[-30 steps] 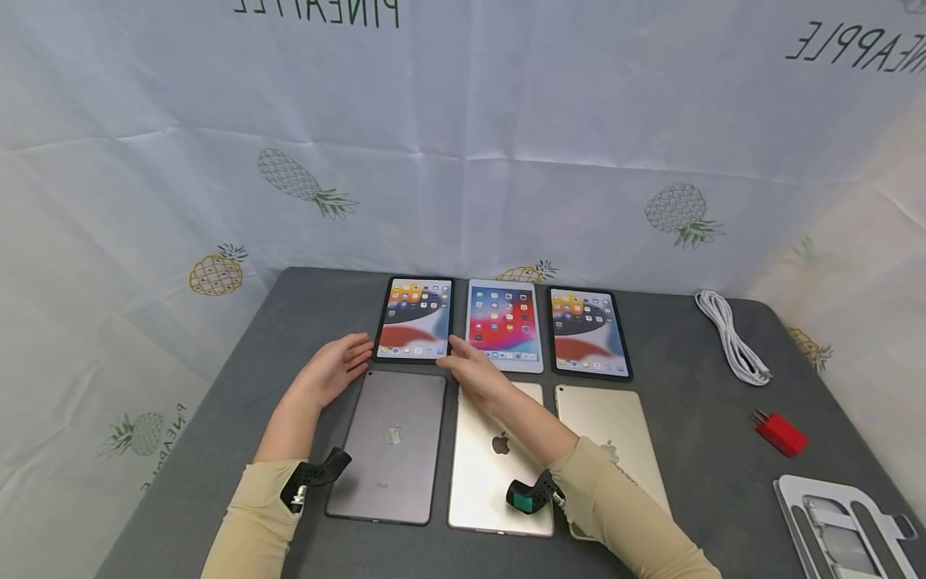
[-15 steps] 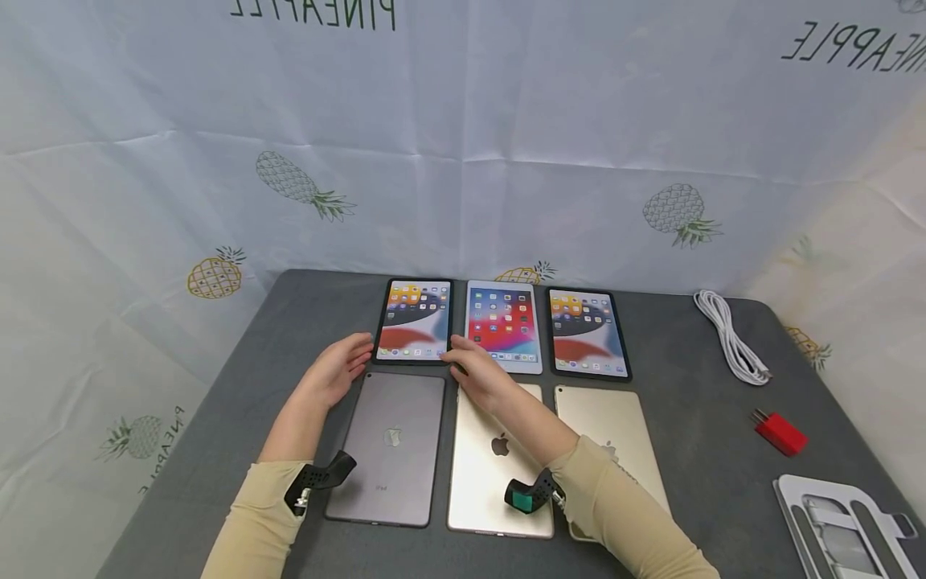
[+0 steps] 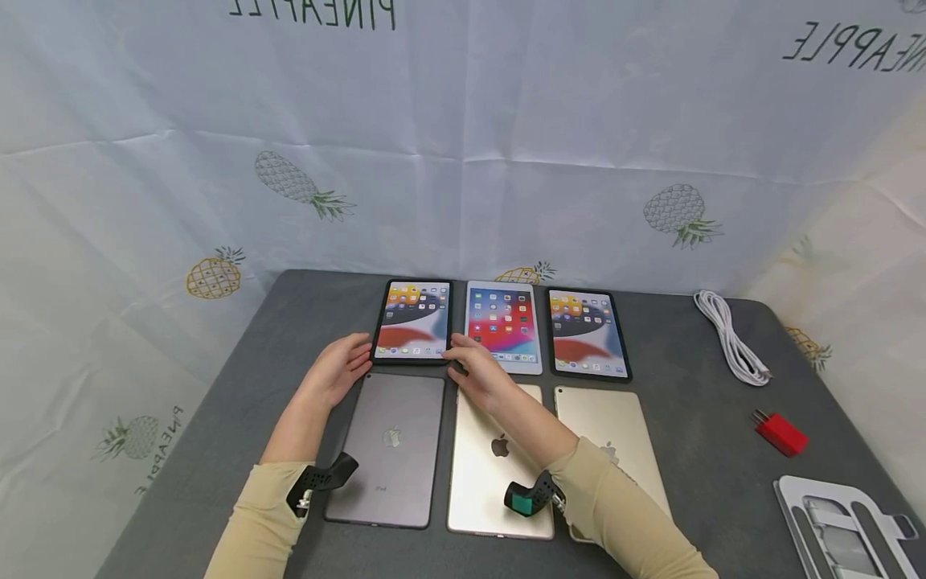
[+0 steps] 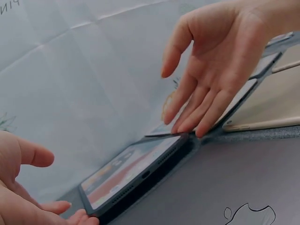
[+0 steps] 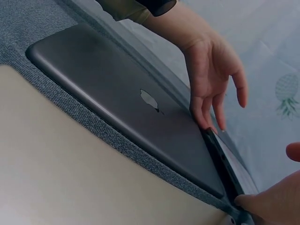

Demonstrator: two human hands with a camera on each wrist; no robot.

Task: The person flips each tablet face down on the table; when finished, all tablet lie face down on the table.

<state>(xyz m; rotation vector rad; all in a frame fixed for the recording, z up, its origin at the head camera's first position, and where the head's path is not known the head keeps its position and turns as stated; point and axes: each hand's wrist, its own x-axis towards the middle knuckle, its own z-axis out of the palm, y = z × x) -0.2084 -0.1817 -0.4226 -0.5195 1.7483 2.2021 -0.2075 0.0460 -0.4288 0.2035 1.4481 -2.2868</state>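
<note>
A black-framed tablet [image 3: 412, 320] lies screen up at the left of the far row, its home screen lit. My left hand [image 3: 338, 370] touches its left edge by the near corner, fingers fairly straight and the thumb apart. Opposite, the fingertips of my right hand [image 3: 481, 374] rest at its right edge near the other corner. In the left wrist view, a dark shadow runs under the tablet's near edge [image 4: 145, 174]. Just below it, a grey tablet [image 3: 391, 450] lies back up. My right forearm passes over a gold tablet [image 3: 481, 482], also face down.
A white-framed tablet [image 3: 502, 322] and another black-framed tablet [image 3: 589, 334] continue the far row. Another gold tablet [image 3: 615, 426] is partly under the right sleeve. Toward the right lie a coiled white cable [image 3: 731, 338], a red charger plug [image 3: 781, 434] and a silver stand [image 3: 842, 515].
The black-framed tablet between my hands has shifted very slightly left and toward me. My right thumb has drawn back a little to the right. The other things stay put.
</note>
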